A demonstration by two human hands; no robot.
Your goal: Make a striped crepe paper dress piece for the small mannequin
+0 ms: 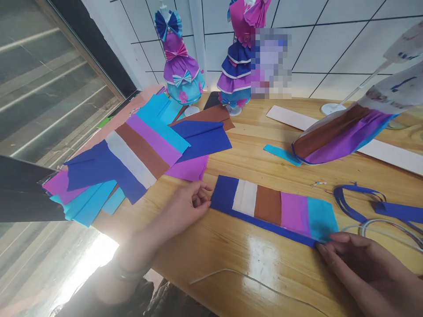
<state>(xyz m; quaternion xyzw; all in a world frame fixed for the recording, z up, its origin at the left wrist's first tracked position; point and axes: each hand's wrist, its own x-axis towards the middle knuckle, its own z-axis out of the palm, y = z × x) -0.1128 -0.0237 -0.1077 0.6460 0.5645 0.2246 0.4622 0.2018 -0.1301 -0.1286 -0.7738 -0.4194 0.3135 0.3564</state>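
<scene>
A striped crepe-paper strip [268, 206] lies on the wooden table, banded in dark blue, white, brown, purple and light blue. Along its near edge runs a narrow dark blue band [264, 224]. My left hand [190, 200] is closed at the strip's left end, thumb and forefinger pinched at its lower corner. At the other end, my right hand [360, 264] pinches the lower right corner, where the blue band stops. A thin white cord [251, 277] lies in front of the strip, and a clear thread or wire passes by my right fingers.
A larger striped sheet [139, 149] and coloured paper pieces [201, 136] lie at left. Two dressed doll forms [180, 66] stand at the back. Toward the right are a form with a striped skirt [340, 136], blue strips [350, 202], coiled wire [390, 226] and a white board [291, 118].
</scene>
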